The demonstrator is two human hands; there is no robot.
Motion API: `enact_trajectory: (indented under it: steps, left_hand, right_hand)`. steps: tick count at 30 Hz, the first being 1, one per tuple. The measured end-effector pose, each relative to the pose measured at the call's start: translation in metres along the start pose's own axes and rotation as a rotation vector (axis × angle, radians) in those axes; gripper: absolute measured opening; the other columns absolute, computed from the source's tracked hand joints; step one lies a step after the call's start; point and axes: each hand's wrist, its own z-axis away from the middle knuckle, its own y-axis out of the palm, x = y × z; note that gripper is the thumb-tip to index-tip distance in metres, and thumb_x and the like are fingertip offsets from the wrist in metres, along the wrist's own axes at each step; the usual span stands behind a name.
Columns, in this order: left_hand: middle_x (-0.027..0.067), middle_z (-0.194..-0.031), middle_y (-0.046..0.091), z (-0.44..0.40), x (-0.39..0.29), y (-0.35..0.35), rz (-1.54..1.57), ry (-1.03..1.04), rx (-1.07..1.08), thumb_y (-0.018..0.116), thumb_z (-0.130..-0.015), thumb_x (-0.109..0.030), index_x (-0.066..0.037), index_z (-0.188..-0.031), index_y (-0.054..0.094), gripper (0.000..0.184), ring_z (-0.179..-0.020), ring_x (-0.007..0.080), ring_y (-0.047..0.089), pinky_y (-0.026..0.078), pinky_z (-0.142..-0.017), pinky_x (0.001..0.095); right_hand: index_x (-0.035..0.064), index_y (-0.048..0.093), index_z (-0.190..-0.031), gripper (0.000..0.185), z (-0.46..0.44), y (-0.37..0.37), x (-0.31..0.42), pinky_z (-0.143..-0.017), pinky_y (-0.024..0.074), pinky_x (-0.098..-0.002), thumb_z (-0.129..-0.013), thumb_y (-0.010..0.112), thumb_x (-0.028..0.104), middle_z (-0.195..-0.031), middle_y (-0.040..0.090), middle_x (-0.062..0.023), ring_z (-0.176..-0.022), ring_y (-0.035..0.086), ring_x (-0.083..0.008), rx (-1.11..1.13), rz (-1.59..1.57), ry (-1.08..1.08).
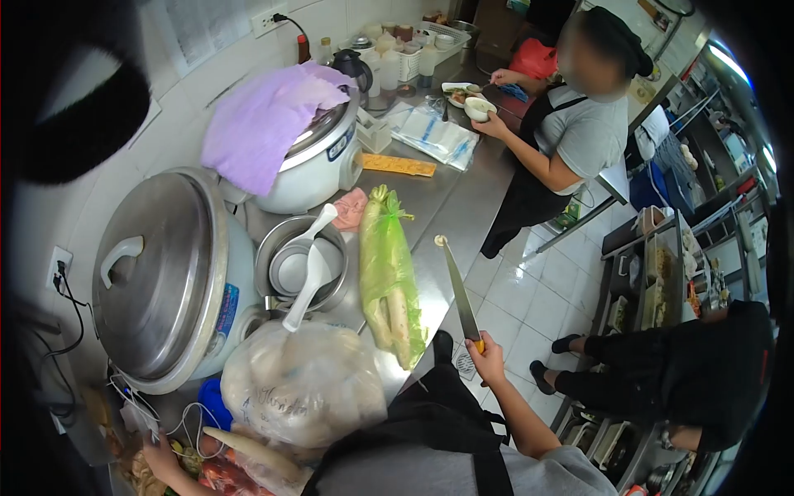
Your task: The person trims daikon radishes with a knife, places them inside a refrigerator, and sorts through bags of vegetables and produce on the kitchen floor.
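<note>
My right hand [486,360] is closed around the yellow handle of a long kitchen knife [461,289]. Its blade points away from me, with a small pale round piece [440,240] at the tip. At the lower left, my left hand [159,453] reaches among bagged produce and a white cable [198,413]; its fingers are too unclear to read. Close to it lie a long whitish root vegetable [248,446] and a red-filled bag [227,478]. A green plastic bag of long white radishes [387,289] rests on the steel counter [430,207], left of the knife.
A large clear bag [302,384] sits before me. Beyond it are a pot with white paddles [306,269] and two big rice cookers [165,273], the farther under a purple cloth [260,132]. A co-worker [579,124] holds a bowl; another person [703,372] stands right.
</note>
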Motion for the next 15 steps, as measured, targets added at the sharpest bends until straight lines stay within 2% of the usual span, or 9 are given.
enact_trajectory:
  steps: [3,6,8,9,10,12,13,14,15]
  left_hand:
    - [0.0145,-0.089,0.066,0.056,-0.041,-0.036,0.151,0.017,-0.046,0.058,-0.092,-0.033,0.001,-0.108,0.062,0.038,-0.081,0.0220,0.063,0.048,-0.074,0.0340]
    - [0.0099,-0.089,0.066,0.107,-0.106,-0.068,0.346,0.169,-0.104,0.056,-0.095,-0.030,0.003,-0.106,0.061,0.035,-0.075,0.0132,0.058,0.046,-0.068,0.0281]
    - [0.0087,-0.090,0.066,0.156,-0.191,-0.079,0.558,0.253,-0.256,0.055,-0.096,-0.026,0.003,-0.106,0.060,0.031,-0.078,0.0113,0.058,0.046,-0.070,0.0271]
    - [0.0085,-0.090,0.066,0.180,-0.242,-0.079,0.670,0.303,-0.302,0.056,-0.096,-0.024,0.001,-0.109,0.060,0.029,-0.079,0.0119,0.058,0.047,-0.073,0.0269]
    - [0.0079,-0.092,0.066,0.198,-0.283,-0.069,0.651,0.299,-0.272,0.059,-0.093,-0.017,-0.001,-0.113,0.061,0.026,-0.082,0.0117,0.059,0.048,-0.076,0.0265]
    - [0.0055,-0.093,0.066,0.248,-0.380,-0.045,0.749,0.282,0.089,0.061,-0.084,-0.005,-0.005,-0.113,0.063,0.029,-0.080,0.0113,0.059,0.050,-0.071,0.0269]
    - [0.0058,-0.087,0.066,0.259,-0.408,-0.014,0.844,0.547,0.227,0.063,-0.084,-0.006,-0.008,-0.111,0.065,0.027,-0.077,0.0121,0.060,0.050,-0.068,0.0273]
    - [0.0117,-0.090,0.068,0.268,-0.427,0.023,0.701,0.604,0.245,0.065,-0.082,-0.013,-0.011,-0.105,0.067,0.024,-0.077,0.0247,0.066,0.052,-0.069,0.0357]
    - [0.0135,-0.089,0.067,0.278,-0.451,0.036,0.545,0.610,0.282,0.065,-0.081,-0.015,-0.011,-0.102,0.067,0.022,-0.078,0.0300,0.066,0.052,-0.070,0.0396]
  right_hand:
    - [0.0041,0.062,-0.097,0.024,-0.032,-0.005,-0.004,-0.052,0.0441,-0.0317,-0.087,0.066,0.025,-0.061,0.058,-0.0100,-0.052,0.053,-0.0166,0.068,-0.062,-0.045]
    - [0.0044,0.061,-0.099,0.024,-0.069,-0.015,-0.014,-0.052,0.0444,-0.0317,-0.086,0.067,0.025,-0.061,0.057,-0.0113,-0.052,0.052,-0.0164,0.139,-0.120,-0.118]
    - [0.0044,0.061,-0.099,0.024,-0.093,-0.026,-0.017,-0.053,0.0443,-0.0318,-0.086,0.067,0.024,-0.060,0.057,-0.0119,-0.052,0.051,-0.0160,0.223,-0.156,-0.159]
    - [0.0041,0.060,-0.098,0.024,-0.105,-0.033,-0.019,-0.051,0.0435,-0.0315,-0.086,0.067,0.024,-0.059,0.056,-0.0111,-0.050,0.048,-0.0157,0.271,-0.165,-0.161]
    - [0.0038,0.060,-0.097,0.024,-0.119,-0.043,-0.019,-0.050,0.0429,-0.0315,-0.086,0.067,0.024,-0.059,0.055,-0.0109,-0.050,0.048,-0.0155,0.288,-0.135,-0.182]
    - [0.0032,0.060,-0.096,0.025,-0.146,-0.058,-0.021,-0.049,0.0418,-0.0315,-0.086,0.068,0.024,-0.058,0.054,-0.0104,-0.049,0.047,-0.0152,0.365,-0.070,-0.228]
    - [0.0017,0.059,-0.093,0.025,-0.160,-0.061,-0.033,-0.047,0.0402,-0.0322,-0.086,0.068,0.024,-0.057,0.053,-0.0106,-0.048,0.046,-0.0148,0.389,-0.078,-0.251]
    - [0.0003,0.058,-0.091,0.025,-0.170,-0.074,-0.028,-0.047,0.0400,-0.0330,-0.087,0.068,0.023,-0.056,0.053,-0.0106,-0.049,0.047,-0.0146,0.482,-0.143,-0.161]
    - [0.0000,0.058,-0.091,0.025,-0.183,-0.079,-0.037,-0.048,0.0403,-0.0327,-0.087,0.068,0.023,-0.058,0.055,-0.0101,-0.050,0.048,-0.0148,0.484,-0.106,-0.193]
